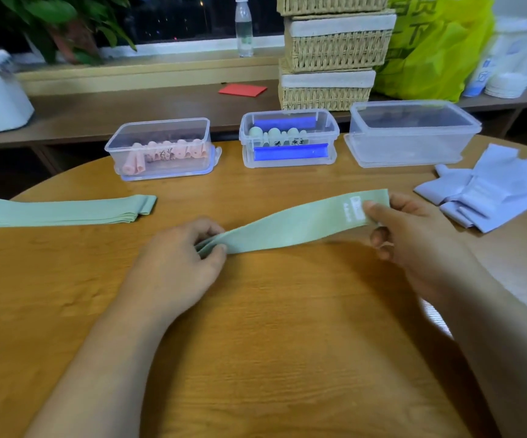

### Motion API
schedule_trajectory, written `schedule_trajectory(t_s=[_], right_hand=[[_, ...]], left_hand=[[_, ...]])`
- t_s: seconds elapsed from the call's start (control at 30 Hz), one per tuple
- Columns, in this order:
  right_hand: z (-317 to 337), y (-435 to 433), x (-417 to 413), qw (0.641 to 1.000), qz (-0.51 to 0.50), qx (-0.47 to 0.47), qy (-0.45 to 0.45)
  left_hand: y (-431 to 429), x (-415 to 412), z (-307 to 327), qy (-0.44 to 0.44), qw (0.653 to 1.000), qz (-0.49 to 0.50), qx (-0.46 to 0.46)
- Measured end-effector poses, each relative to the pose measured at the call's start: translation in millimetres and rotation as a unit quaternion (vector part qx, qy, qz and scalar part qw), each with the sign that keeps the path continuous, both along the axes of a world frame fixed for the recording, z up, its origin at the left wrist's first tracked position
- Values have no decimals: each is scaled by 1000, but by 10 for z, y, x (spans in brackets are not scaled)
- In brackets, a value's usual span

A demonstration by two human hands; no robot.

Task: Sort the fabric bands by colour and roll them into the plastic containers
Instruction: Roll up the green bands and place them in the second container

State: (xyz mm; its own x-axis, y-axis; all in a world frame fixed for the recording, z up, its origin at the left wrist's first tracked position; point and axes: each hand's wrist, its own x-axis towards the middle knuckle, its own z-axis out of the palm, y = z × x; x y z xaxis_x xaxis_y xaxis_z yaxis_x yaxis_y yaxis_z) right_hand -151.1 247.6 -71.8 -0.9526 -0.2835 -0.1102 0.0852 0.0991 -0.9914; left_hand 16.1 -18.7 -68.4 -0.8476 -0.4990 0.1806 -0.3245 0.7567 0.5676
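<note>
Fingers of the left hand are pinching one end of a pale green band, thumb and curled fingertips closing on it so that the end is bunching into folds. The right hand is gripping the other end, its thumb pressing down beside a white printed label and its other fingers curling underneath. The band is spanning the gap between the two hands over the middle of the round wooden surface, rising toward the right; whether its left end is touching the wood I cannot tell.

A flat stack of green bands is lying at the left edge, and a loose pile of lilac bands is lying at the right. Three clear plastic containers are standing in a row at the far side. The left container is holding pink rolls, the middle container is holding pale green rolls between blue latches, and the right container is standing near the lilac pile. Stacked wicker baskets are sitting behind them.
</note>
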Motion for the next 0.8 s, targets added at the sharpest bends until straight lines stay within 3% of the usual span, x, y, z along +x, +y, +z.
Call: schedule_trajectory(t_s=[0.07, 0.13, 0.23, 0.27, 0.37, 0.47, 0.6, 0.7, 0.8], right_hand=[[-20, 64, -61, 995, -13, 100, 22], [-30, 104, -61, 962, -16, 255, 94], [-67, 91, 33, 885, -12, 412, 218], [-57, 73, 66, 873, 2, 423, 245], [-30, 22, 135, 881, 82, 373, 279], [-72, -19, 200, 853, 166, 396, 298], [-103, -25, 200, 838, 161, 422, 306], [-79, -49, 278, 850, 122, 385, 338], [-127, -88, 382, 892, 132, 299, 311]], left_hand=[[-46, -9, 27, 66, 992, 26, 103], [-76, -36, 41, 115, 977, 56, 173], [-124, -64, -48, 97, 986, 88, 107], [-130, -63, -74, 90, 990, 91, 67], [-82, -38, -87, 93, 993, 61, -48], [59, -30, -88, 64, 998, -8, -14], [168, -60, -159, -17, 996, -81, -32], [141, -105, -192, -12, 995, -82, -62], [92, -116, -216, -69, 991, -64, -97]])
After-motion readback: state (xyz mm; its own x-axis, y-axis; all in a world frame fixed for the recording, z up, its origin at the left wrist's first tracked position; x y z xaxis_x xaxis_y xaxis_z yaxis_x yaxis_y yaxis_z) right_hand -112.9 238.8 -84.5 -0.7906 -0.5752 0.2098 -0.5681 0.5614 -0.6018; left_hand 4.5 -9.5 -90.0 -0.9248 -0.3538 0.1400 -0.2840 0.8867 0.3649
